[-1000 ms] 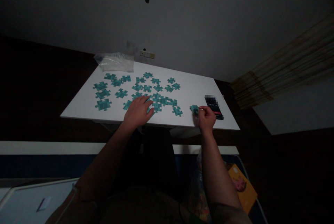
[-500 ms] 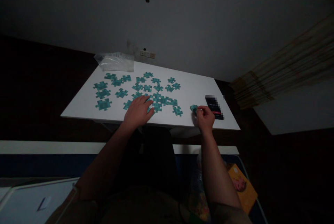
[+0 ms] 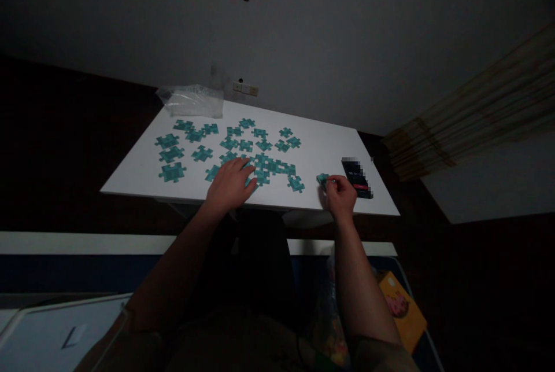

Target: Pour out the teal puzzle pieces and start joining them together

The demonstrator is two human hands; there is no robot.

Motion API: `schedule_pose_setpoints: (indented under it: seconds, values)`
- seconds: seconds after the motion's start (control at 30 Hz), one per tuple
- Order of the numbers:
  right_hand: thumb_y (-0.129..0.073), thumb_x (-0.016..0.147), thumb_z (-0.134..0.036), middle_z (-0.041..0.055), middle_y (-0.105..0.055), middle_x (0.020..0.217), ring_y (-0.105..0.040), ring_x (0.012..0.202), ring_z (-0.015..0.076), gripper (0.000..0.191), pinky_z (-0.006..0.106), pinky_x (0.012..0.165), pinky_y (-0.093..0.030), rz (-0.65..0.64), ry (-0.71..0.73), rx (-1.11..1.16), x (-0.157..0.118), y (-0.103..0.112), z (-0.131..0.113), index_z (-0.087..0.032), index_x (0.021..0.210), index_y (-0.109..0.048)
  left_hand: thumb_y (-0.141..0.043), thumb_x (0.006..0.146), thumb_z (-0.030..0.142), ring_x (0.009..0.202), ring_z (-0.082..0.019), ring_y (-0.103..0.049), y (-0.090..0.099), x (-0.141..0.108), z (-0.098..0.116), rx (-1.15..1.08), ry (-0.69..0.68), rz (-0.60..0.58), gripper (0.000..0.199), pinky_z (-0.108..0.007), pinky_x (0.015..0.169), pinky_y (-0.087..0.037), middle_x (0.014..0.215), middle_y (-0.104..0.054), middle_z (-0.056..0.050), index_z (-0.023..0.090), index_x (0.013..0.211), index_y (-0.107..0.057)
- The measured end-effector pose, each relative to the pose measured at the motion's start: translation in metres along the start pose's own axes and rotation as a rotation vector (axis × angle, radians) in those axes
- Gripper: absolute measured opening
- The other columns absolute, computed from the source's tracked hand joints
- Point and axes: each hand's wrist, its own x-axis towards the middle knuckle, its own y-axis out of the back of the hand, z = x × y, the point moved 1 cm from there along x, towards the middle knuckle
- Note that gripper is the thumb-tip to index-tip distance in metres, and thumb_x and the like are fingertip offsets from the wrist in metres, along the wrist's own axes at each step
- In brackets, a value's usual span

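I see the right hand (image 3: 341, 195) at four o'clock on the flat white table (image 3: 327, 140), finger and thumb pinching a knobbly teal jigsaw piece (image 3: 321, 178). I think it could drop if that pinch gets loose. It pokes out at ten o'clock from the fingertips. The left hand (image 3: 229, 184) lies flat at seven o'clock, fingers a bit spread, thumb out. If it slides, it might push apart the joined teal pieces (image 3: 269, 165) at two o'clock from it. A black oblong phone (image 3: 354, 175) is just past the right hand; a clear plastic bag (image 3: 193, 103) is farther, at eleven o'clock.
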Motion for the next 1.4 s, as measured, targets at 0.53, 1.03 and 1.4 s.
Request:
schedule_pose_setpoints:
  seconds: [0.53, 1.03, 1.4]
  values:
    - [-0.067, 0.087, -0.054, -0.0058, -0.055, 0.065, -0.049, 0.064, 0.0201, 0.033, 0.037, 0.068, -0.036, -0.003, 0.015, 0.018, 0.0007, -0.0008, 0.0000, -0.026, 0.096, -0.080, -0.063, 0.120, 0.037, 0.172, -0.043, -0.064, 0.0033, 0.0007, 0.0024, -0.006, 0.012, -0.022, 0.049, -0.063, 0.149, -0.049, 0.181, -0.071, -0.021, 0.016, 0.159, -0.084]
    - [-0.066, 0.090, -0.053, -0.0051, -0.058, 0.068, -0.053, 0.067, 0.0208, 0.030, 0.036, 0.069, -0.042, -0.038, 0.012, -0.019, 0.0000, -0.0011, 0.0035, -0.028, 0.099, -0.080, -0.066, 0.118, 0.036, 0.170, -0.043, -0.066, 0.0017, 0.0006, 0.0021, -0.024, 0.009, 0.004, 0.047, -0.065, 0.148, -0.050, 0.179, -0.073, -0.020, 0.018, 0.157, -0.086]
    - [-0.066, 0.088, -0.053, -0.0047, -0.058, 0.067, -0.052, 0.064, 0.0205, 0.033, 0.037, 0.068, -0.038, -0.034, 0.015, -0.025, -0.0007, -0.0010, 0.0003, -0.026, 0.098, -0.082, -0.064, 0.119, 0.037, 0.169, -0.043, -0.067, 0.0042, 0.0014, 0.0028, -0.022, 0.006, -0.009, 0.047, -0.066, 0.147, -0.051, 0.178, -0.074, -0.022, 0.017, 0.156, -0.086]
